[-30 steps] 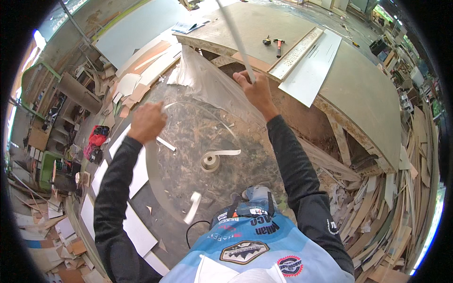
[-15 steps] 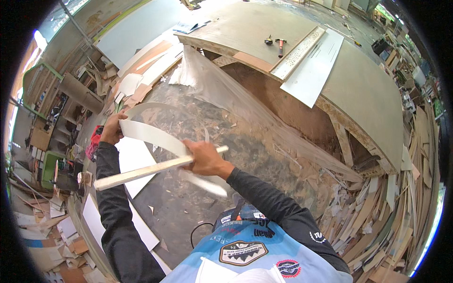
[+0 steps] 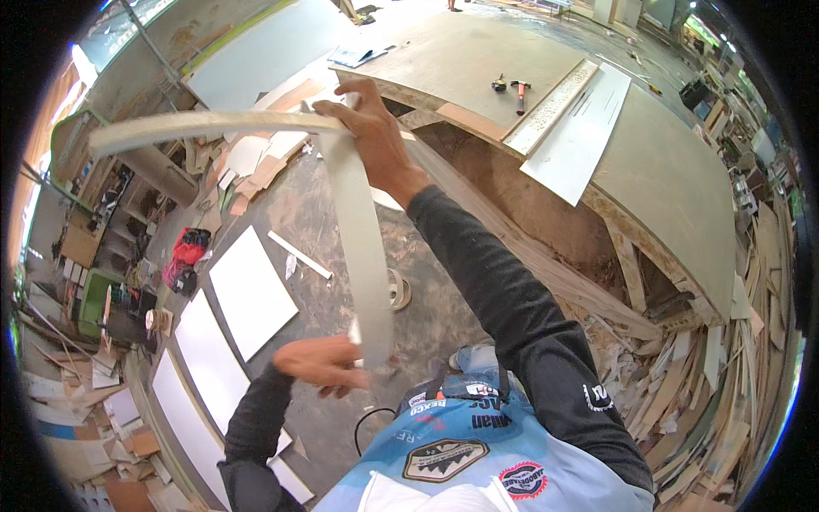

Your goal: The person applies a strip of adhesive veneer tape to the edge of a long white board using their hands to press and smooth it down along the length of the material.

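My right hand [image 3: 371,136] is raised toward the far side, gripping one end of a narrow pale wooden stick [image 3: 213,124] that reaches out to the left. From the same hand a flexible white strip [image 3: 354,222] hangs down toward my body, blurred along its lower part. My left hand [image 3: 320,363] is low and close to my body, its fingers closed at the strip's lower part, where a small white edge shows by the thumb. Below the strip, partly hidden by it, a roll of pale strip [image 3: 398,290] stands on the floor.
White panels [image 3: 253,290] lie on the floor at left, near a red and black bundle [image 3: 186,256]. A large worktable [image 3: 665,162] at right carries a hammer [image 3: 520,96], a tape measure [image 3: 499,84] and a white board [image 3: 576,136]. Wood offcuts [image 3: 682,410] pile up at right.
My right hand has swung up and away with the stick and strip. My left hand has dropped from the far left to near my body. The strip now hangs lengthwise between them.
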Motion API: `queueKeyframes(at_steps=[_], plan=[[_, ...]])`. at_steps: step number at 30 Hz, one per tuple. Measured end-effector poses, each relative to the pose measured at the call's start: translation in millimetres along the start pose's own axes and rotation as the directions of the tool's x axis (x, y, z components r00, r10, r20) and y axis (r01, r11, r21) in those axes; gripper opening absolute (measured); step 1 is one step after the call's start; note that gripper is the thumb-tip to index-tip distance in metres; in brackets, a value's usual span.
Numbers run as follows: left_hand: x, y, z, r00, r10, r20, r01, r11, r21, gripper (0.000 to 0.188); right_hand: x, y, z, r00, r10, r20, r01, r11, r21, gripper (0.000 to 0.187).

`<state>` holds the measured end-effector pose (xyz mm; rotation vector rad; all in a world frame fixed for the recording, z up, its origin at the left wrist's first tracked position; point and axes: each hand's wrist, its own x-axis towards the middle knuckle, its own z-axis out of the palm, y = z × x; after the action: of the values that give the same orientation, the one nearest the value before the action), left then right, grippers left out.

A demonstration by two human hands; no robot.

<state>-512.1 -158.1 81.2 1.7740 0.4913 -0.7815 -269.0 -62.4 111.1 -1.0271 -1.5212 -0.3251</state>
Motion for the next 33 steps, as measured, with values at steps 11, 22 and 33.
queueKeyframes(at_steps=[11, 22, 33], plan=[[93.0, 67.2, -98.1, 0.285, 0.141, -0.948, -0.771, 0.622, -0.139, 0.021, 47.0, 13.2, -25.8, 0.901, 0.007, 0.433, 0.231, 0.839, -0.493, 0.037], [88.3, 87.7, -189.4, -0.535, 0.100, -0.839, -0.740, 0.422, 0.523, 0.029, -67.0, -8.8, -44.1, 0.775, 0.469, 0.425, -0.632, 0.603, 0.487, 0.050], [50.1, 55.3, -238.9, -0.513, -0.472, -0.717, -0.826, 0.044, 0.562, 0.031, -208.1, -43.7, 18.1, 0.679, 0.396, 0.618, -0.732, 0.433, 0.526, 0.052]])
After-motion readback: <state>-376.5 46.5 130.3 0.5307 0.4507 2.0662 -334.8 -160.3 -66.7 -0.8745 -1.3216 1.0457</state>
